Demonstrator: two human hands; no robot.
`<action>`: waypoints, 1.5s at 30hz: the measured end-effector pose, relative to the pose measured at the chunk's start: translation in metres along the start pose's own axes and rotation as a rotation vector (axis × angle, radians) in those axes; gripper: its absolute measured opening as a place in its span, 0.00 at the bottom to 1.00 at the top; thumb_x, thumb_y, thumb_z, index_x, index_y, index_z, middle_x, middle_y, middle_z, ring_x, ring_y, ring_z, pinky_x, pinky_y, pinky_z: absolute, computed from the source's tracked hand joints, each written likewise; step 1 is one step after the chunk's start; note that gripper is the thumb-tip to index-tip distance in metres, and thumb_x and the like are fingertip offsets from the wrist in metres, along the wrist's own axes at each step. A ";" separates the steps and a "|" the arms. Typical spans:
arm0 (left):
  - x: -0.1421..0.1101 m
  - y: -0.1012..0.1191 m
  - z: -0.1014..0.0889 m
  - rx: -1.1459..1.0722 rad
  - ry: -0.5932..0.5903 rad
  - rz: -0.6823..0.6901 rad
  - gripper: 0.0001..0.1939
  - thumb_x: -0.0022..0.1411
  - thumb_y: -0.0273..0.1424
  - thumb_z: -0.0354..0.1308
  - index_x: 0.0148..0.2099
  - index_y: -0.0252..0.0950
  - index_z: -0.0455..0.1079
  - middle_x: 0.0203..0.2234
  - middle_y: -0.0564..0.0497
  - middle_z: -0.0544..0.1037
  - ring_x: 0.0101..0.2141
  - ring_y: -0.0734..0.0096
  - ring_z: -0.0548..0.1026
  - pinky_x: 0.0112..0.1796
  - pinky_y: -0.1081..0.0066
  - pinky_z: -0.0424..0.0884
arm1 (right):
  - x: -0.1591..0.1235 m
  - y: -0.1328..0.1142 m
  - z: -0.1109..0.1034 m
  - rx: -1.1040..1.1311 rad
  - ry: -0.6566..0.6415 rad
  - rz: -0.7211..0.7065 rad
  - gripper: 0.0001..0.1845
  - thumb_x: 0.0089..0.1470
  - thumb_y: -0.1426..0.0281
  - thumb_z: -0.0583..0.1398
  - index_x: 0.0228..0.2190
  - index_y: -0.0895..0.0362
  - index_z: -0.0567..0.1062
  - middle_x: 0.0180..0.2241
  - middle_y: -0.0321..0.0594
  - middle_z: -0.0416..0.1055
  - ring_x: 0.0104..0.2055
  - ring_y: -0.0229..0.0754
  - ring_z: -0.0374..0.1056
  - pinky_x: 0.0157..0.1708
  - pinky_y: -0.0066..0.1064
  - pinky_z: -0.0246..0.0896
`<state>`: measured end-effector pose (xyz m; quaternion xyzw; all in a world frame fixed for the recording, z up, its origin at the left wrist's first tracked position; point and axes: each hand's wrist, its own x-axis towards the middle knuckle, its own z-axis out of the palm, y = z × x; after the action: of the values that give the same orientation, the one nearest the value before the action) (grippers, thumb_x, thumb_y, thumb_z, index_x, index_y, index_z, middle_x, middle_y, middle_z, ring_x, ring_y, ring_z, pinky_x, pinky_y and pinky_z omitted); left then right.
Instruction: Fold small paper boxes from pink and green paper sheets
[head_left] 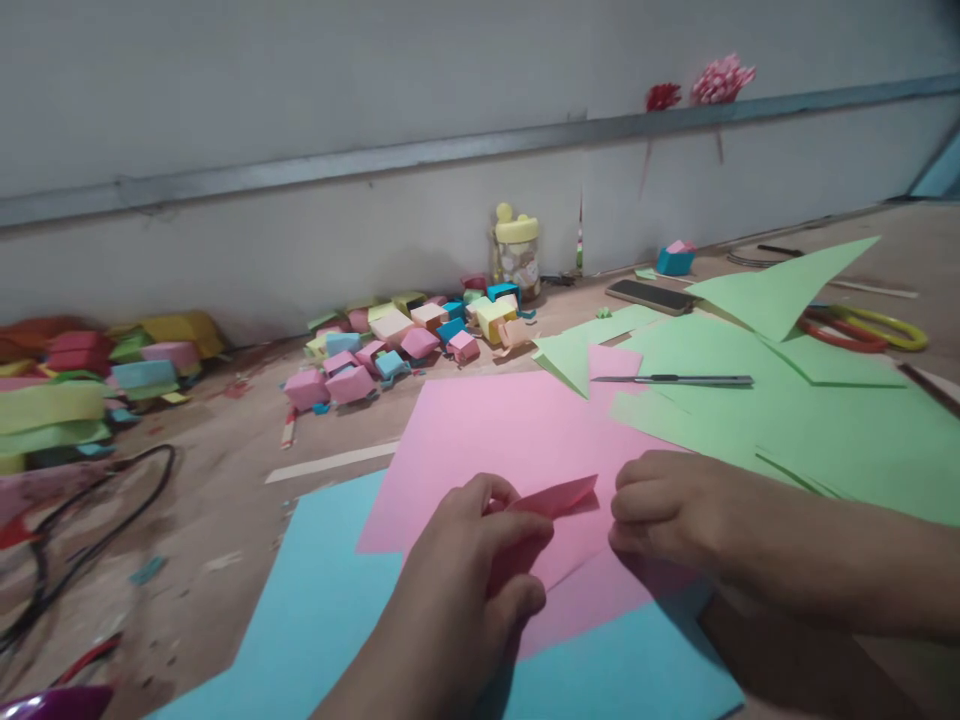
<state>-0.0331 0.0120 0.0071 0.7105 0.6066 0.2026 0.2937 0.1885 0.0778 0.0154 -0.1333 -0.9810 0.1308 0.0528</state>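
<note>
A small folded pink paper piece (561, 497) sits between my two hands, over a large pink sheet (495, 430) that lies on a blue sheet (322, 610). My left hand (465, 580) pinches the piece's left end with thumb and fingers closed. My right hand (667, 505) is curled with its fingers pressed on the paper at the piece's right end.
Green sheets (787, 400) lie at the right with a craft knife (675, 380) on them. A phone (649, 295), scissors (862, 328), a yellow-lidded jar (517, 250) and several small folded paper boxes (405, 345) stand behind. Black cable (97, 510) and stacked paper lie at the left.
</note>
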 end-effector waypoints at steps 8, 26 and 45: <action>0.000 0.003 -0.014 -0.063 -0.130 -0.047 0.18 0.45 0.21 0.56 0.38 0.42 0.75 0.43 0.50 0.67 0.41 0.64 0.68 0.39 0.68 0.68 | -0.005 0.007 0.000 -0.004 -0.044 0.057 0.07 0.47 0.81 0.55 0.24 0.58 0.69 0.26 0.35 0.64 0.29 0.37 0.55 0.28 0.30 0.46; 0.005 -0.004 -0.010 -0.268 0.050 -0.135 0.24 0.49 0.13 0.48 0.42 0.39 0.73 0.40 0.55 0.80 0.41 0.73 0.75 0.43 0.73 0.69 | 0.031 0.009 0.037 0.066 0.380 0.106 0.12 0.54 0.78 0.53 0.41 0.62 0.69 0.40 0.47 0.69 0.39 0.42 0.61 0.38 0.32 0.59; 0.003 -0.002 0.008 0.158 0.244 -0.089 0.09 0.50 0.23 0.55 0.33 0.40 0.73 0.23 0.56 0.75 0.26 0.68 0.72 0.28 0.70 0.64 | 0.015 0.011 0.011 -0.069 0.556 -0.029 0.12 0.55 0.68 0.59 0.40 0.63 0.74 0.33 0.46 0.68 0.35 0.42 0.59 0.34 0.32 0.56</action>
<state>-0.0289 0.0139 0.0000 0.6739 0.6826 0.2258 0.1698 0.1750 0.0890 0.0026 -0.1517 -0.9346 0.0547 0.3170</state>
